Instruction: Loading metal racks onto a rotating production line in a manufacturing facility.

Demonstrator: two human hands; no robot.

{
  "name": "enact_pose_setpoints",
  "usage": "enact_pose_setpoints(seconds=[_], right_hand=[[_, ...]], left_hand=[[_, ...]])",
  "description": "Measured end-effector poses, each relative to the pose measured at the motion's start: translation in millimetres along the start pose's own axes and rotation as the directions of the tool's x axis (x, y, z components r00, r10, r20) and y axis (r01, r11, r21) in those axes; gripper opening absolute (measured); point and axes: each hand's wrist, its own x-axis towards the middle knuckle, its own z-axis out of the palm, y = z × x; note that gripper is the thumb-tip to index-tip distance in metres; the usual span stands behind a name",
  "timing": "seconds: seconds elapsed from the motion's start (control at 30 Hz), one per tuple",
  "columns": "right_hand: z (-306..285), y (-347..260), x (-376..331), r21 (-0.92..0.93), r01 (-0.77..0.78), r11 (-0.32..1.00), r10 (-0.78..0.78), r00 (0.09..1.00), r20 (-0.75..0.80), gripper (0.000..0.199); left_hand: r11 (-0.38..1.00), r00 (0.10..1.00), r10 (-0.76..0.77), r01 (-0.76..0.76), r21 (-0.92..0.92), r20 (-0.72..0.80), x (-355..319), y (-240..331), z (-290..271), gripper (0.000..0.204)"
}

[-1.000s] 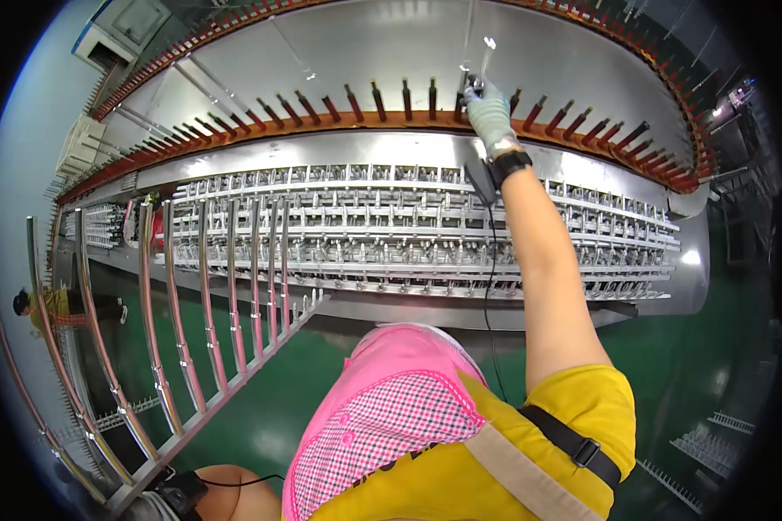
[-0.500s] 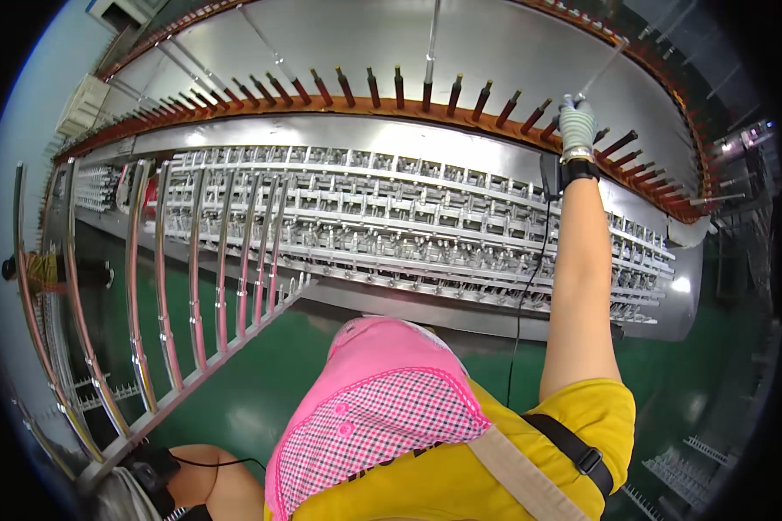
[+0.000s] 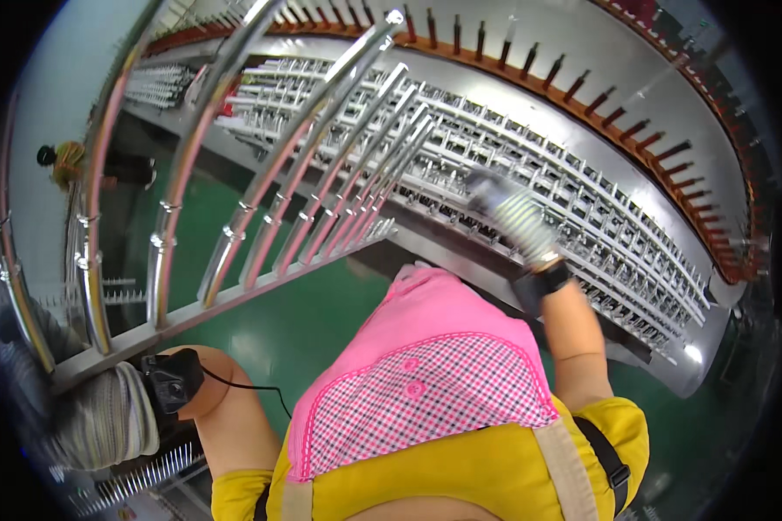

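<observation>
At the lower left, my left hand (image 3: 104, 421), in a striped grey glove, grips the near end of a rack (image 3: 178, 323), a long pale bar. Several shiny chrome tubes (image 3: 178, 182) stand up from the bar in a row, and shorter pins show at its far end. My right hand (image 3: 517, 213), gloved and with a black band at the wrist, is over the metal fixtures (image 3: 573, 204) on the machine's near side. Motion smears its fingers, so whether they hold anything does not show.
Beyond the fixtures runs a curved orange-brown track (image 3: 599, 113) with many dark upright pegs (image 3: 554, 71). Another person (image 3: 65, 165) is at the far left. White racks of pins (image 3: 139, 478) lie low at the left. A black cable (image 3: 261, 388) hangs from my left wrist.
My right hand has drawn back from the peg track, toward me and left, over the fixtures. The rack of tubes has shifted up and right in view, as the whole view turned.
</observation>
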Motion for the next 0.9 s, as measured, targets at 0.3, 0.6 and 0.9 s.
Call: enact_pose_setpoints(seconds=[0.3, 0.6, 0.9], right_hand=[[115, -12, -35, 0.576, -0.084, 0.813, 0.017, 0.993, 0.121, 0.031], [121, -5, -8, 0.411, -0.078, 0.908, 0.145, 0.981, -0.133, 0.024], [96, -2, -26, 0.432, 0.012, 0.902, -0.075, 0.989, 0.128, 0.019]], left_hand=[[0.946, 0.966, -0.257, 0.243, -0.216, -0.038, -14, 35, -39, 0.013], [0.821, 0.957, -0.196, 0.28, -0.498, 0.214, -13, -6, -25, 0.024], [0.963, 0.997, 0.077, -0.08, 0.257, 0.02, -39, -7, -24, 0.021]])
